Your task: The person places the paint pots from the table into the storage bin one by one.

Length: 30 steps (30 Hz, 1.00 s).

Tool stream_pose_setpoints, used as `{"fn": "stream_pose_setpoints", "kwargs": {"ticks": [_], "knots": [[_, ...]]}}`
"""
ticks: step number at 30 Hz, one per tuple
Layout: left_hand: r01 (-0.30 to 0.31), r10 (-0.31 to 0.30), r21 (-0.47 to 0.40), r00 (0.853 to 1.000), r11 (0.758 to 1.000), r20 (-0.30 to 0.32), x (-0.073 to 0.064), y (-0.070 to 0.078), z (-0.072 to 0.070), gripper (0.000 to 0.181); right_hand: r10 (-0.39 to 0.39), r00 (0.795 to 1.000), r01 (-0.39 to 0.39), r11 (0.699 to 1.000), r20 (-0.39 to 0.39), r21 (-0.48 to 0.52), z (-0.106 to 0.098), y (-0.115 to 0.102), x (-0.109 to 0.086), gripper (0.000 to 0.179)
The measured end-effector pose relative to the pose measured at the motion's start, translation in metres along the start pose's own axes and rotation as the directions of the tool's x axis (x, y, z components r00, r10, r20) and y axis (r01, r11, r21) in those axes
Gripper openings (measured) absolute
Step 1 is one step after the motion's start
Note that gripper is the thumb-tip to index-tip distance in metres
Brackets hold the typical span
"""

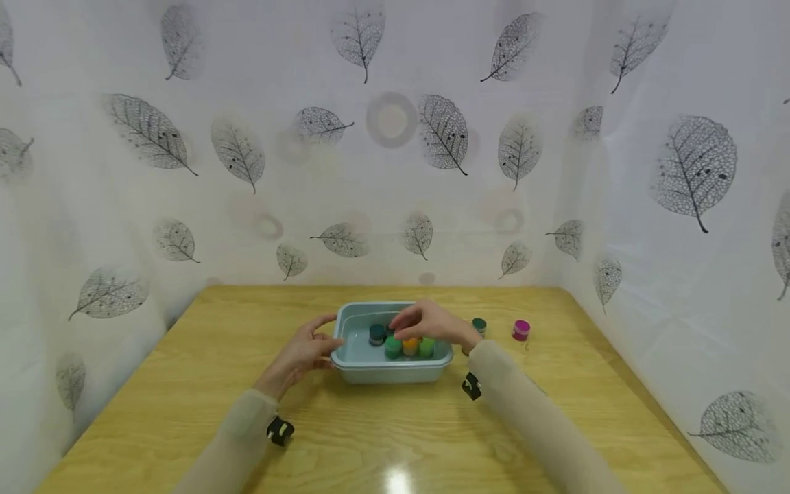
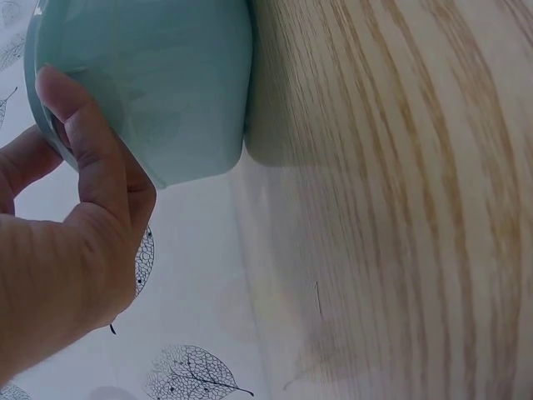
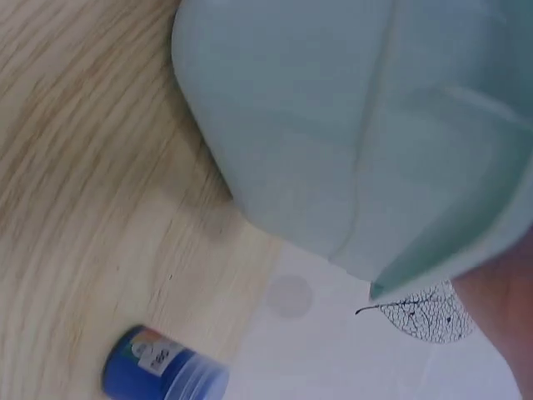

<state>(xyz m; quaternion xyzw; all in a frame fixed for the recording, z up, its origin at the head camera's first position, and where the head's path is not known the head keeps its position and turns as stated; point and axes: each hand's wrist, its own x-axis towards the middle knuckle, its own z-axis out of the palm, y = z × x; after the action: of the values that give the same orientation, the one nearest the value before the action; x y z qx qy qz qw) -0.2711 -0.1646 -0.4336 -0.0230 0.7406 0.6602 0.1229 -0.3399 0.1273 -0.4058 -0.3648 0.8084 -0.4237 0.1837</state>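
The left hand is gripping the tub at its left end while the right hand, its grip unclear, is hovering over jars inside, seemingly arranging them and likely needing a clear lift next.

Head view looks forward-down from behind left grip and right grip; nearer, wrist views (apparently rolled sideways) share the tub.
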Motion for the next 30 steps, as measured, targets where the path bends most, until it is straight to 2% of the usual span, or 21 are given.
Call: {"fn": "stream_pose_setpoints", "kwargs": {"ticks": [4,8,18,22,25,30], "knots": [[-0.002,0.002,-0.007,1.0,1.0,-0.002,0.001,0.0,0.0,0.064,0.039,0.999,-0.039,0.999,-0.003,0.014,-0.01,0.003,-0.008,0.034],[-0.006,0.007,-0.009,1.0,1.0,0.003,0.002,0.003,0.0,0.066,0.045,0.999,-0.045,0.999,-0.011,0.021,-0.02,0.005,-0.019,0.036],[-0.008,0.008,0.015,1.0,1.0,0.0,0.0,0.001,0.0,0.064,0.07,0.992,-0.061,0.994,-0.105,0.091,-0.039,0.026,-0.043,0.04],[-0.013,0.013,0.009,1.0,1.0,-0.004,0.0,0.0,0.0,0.065,0.089,0.988,-0.08,0.994,-0.127,0.071,-0.049,0.036,-0.052,0.035],[-0.016,0.016,0.004,1.0,1.0,-0.003,-0.001,0.0,0.0,0.064,0.129,0.984,-0.128,0.992,-0.119,0.019,-0.058,0.043,-0.06,0.03],[-0.011,0.011,0.002,1.0,1.0,-0.007,-0.001,0.0,0.001,0.065,0.174,0.983,-0.178,0.982,-0.063,-0.06,-0.07,0.052,-0.073,0.033]]}}
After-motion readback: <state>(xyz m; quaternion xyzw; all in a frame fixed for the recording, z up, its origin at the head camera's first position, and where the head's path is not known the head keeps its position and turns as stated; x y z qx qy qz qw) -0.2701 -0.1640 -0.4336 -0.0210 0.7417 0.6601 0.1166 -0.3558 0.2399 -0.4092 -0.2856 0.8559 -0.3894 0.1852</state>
